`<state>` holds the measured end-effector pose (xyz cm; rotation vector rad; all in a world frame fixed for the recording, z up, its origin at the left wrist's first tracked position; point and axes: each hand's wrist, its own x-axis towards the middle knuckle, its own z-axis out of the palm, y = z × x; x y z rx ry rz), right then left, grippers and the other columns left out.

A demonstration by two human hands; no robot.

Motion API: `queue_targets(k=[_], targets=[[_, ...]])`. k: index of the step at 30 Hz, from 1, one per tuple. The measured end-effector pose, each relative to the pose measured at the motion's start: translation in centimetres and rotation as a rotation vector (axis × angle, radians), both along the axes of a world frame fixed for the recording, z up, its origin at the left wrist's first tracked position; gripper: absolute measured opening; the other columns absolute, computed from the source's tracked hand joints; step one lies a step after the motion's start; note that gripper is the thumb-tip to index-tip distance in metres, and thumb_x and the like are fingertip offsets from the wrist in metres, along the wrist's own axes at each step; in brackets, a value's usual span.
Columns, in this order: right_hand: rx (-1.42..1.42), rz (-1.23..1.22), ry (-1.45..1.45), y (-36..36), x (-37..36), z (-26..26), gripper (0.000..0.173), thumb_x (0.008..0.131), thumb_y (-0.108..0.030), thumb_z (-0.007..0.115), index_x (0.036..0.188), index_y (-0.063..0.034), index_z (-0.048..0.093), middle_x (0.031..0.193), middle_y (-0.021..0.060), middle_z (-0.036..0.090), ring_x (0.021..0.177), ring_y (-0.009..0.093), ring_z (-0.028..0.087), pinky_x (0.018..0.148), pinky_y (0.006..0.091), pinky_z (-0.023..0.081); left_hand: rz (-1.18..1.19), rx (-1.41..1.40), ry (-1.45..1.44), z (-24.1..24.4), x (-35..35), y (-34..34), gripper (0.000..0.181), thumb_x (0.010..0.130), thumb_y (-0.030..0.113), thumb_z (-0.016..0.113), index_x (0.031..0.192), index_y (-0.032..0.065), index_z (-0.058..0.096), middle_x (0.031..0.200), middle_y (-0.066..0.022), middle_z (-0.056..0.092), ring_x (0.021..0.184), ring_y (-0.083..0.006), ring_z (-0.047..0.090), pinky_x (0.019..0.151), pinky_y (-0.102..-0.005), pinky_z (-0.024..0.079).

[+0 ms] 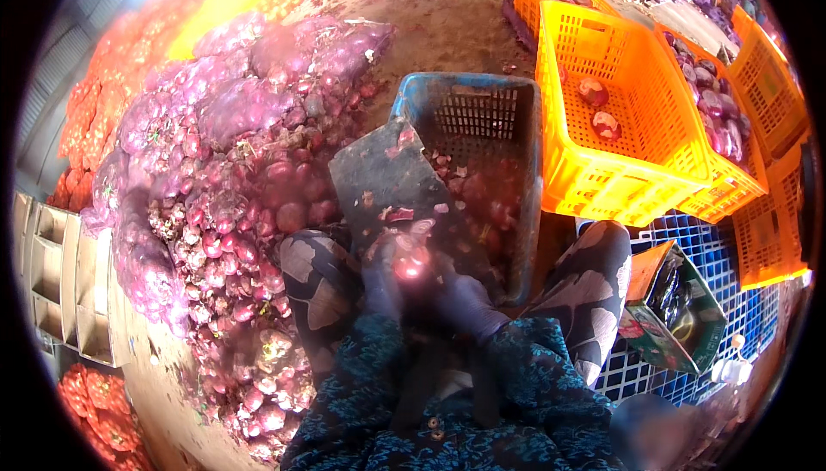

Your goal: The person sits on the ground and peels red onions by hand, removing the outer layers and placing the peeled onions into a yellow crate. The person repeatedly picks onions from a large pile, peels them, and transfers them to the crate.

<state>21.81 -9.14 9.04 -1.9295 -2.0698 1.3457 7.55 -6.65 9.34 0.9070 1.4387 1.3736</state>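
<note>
A shiny red onion (411,266) with loose skin at its top is between my gloved hands, over the lower end of a dark flat board (381,171). My left hand (382,287) is closed around the onion's left side. Close by on the right is my right hand (470,304); its fingers are blurred and in shadow, so I cannot tell whether it grips anything. The board leans across a blue plastic crate (533,213) that stands between my knees. Peeled skins (497,190) and onion scraps lie inside the crate. A piece of red skin (397,215) rests on the board.
Loose red onions (258,193) spill from purple mesh sacks (245,106) at left. A yellow crate (629,177) at right holds a few onions; a fuller crate (735,177) stands beside it. An open carton (668,348) sits on a blue lattice pallet (752,322).
</note>
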Motion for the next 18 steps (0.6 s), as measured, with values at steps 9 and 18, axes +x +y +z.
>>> queue_targets(k=[9, 18], targets=[[0.423, 0.093, -0.128, 1.0, -1.8, -6.7, 0.054, 0.086, -0.027, 0.050, 0.134, -0.0067, 0.035, 0.091, 0.0155, 0.063, 0.082, 0.025, 0.064, 0.068, 0.0381, 0.050, 0.035, 0.082, 0.107, -2.9, -1.2, -0.4, 0.029, 0.091, 0.021, 0.049, 0.106, -0.0016, 0.059, 0.112, -0.0163, 0.058, 0.102, -0.0204, 0.056, 0.087, -0.0320, 0.046], [-0.052, -0.357, 0.828, 2.5, 1.2, 0.6, 0.053, 0.074, 0.000, 0.059, 0.125, 0.0005, 0.045, 0.106, 0.0071, 0.061, 0.093, 0.015, 0.057, 0.085, 0.0281, 0.045, -0.223, -0.071, -0.506, -2.7, -4.1, -0.1, 0.040, 0.091, 0.026, 0.044, 0.119, -0.0023, 0.049, 0.118, -0.0183, 0.055, 0.105, -0.0258, 0.056, 0.092, -0.0376, 0.046]])
